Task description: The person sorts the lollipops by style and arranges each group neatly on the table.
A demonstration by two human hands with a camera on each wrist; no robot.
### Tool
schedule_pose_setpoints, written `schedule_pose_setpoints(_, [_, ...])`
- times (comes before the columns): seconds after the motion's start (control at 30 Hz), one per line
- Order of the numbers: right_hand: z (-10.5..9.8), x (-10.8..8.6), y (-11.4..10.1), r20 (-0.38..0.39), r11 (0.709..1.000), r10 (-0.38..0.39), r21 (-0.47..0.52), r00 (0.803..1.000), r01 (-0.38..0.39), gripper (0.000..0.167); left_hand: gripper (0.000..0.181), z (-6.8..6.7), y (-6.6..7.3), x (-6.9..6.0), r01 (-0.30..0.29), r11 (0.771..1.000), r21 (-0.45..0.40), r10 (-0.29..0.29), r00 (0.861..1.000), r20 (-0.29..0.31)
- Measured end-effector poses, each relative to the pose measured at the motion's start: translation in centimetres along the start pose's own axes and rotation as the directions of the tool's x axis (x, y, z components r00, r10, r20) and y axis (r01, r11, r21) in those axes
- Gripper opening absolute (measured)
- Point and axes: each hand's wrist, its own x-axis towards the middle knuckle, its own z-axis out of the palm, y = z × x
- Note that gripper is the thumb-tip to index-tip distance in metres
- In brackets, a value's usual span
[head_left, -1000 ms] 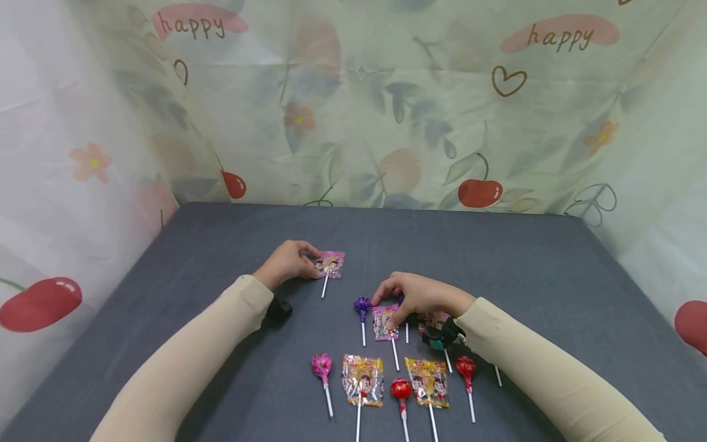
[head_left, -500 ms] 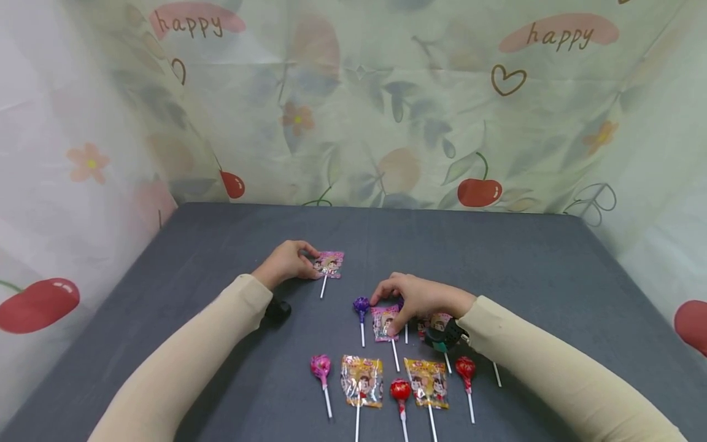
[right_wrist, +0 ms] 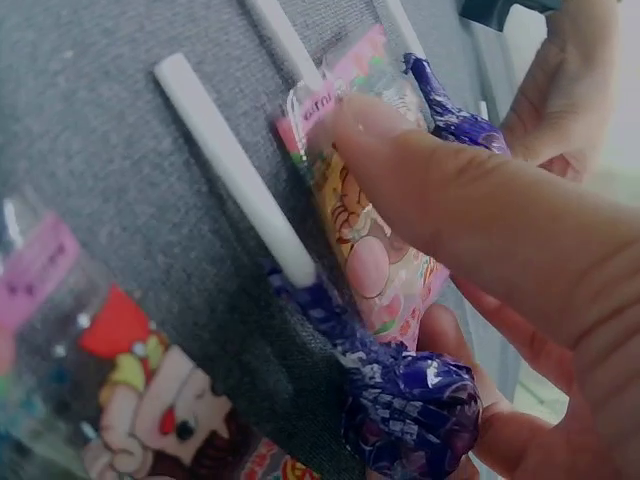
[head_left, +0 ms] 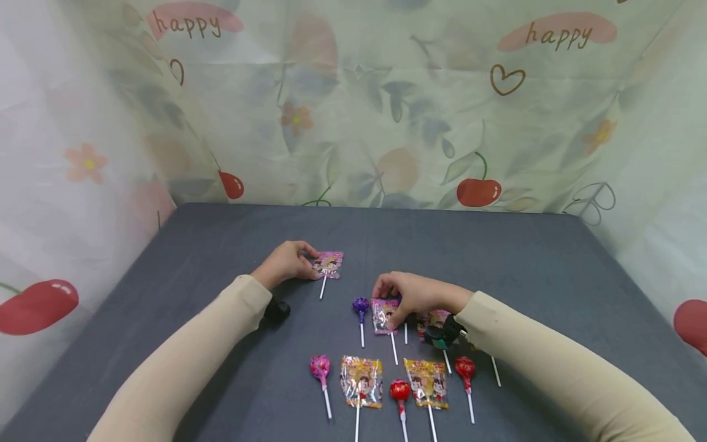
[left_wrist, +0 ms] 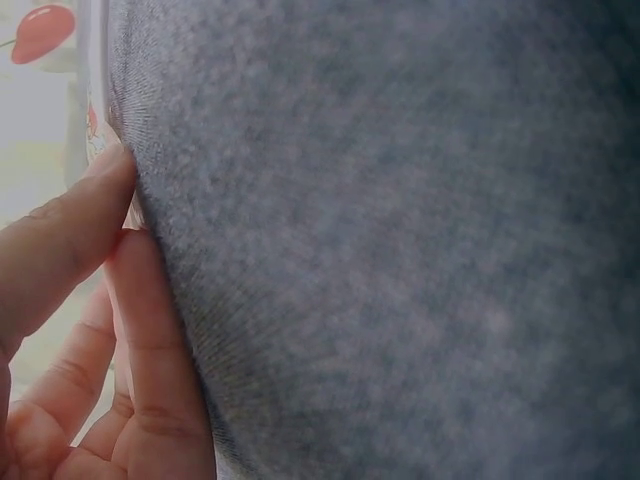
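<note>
My left hand (head_left: 287,264) pinches the left edge of a pink-wrapped flat lollipop (head_left: 329,264) lying on the dark cloth. In the left wrist view, thumb and finger close on the wrapper's edge. My right hand (head_left: 422,293) grips another pink flat lollipop (head_left: 382,316), its thumb on the wrapper and its fingers at the far edge. A purple round lollipop (head_left: 361,306) lies just left of it. A second purple one (right_wrist: 410,410) is close under the right hand, mostly hidden in the head view. Another pink packet (head_left: 433,320) lies partly beneath the right wrist.
Nearer the front lie a pink round lollipop (head_left: 320,366), two yellow-wrapped ones (head_left: 361,377) (head_left: 428,380), and two red round ones (head_left: 400,390) (head_left: 465,368). A white stick (head_left: 496,371) shows beside the right sleeve. Patterned curtains (head_left: 359,123) surround the table (head_left: 232,227).
The pink lollipop under my right hand has shifted slightly away from me, and the right fingers have curled in at its far edge. My left hand has stayed in place.
</note>
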Motion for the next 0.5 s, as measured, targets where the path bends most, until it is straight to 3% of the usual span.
schedule_pose_setpoints(0.5, [-0.56,-0.22,0.01,-0.082,0.998,-0.006,0.061,0.997,0.011,0.045,0.043,0.01,0.06,0.08,-0.003,1.000,0.016,0.003,1.000,0.000])
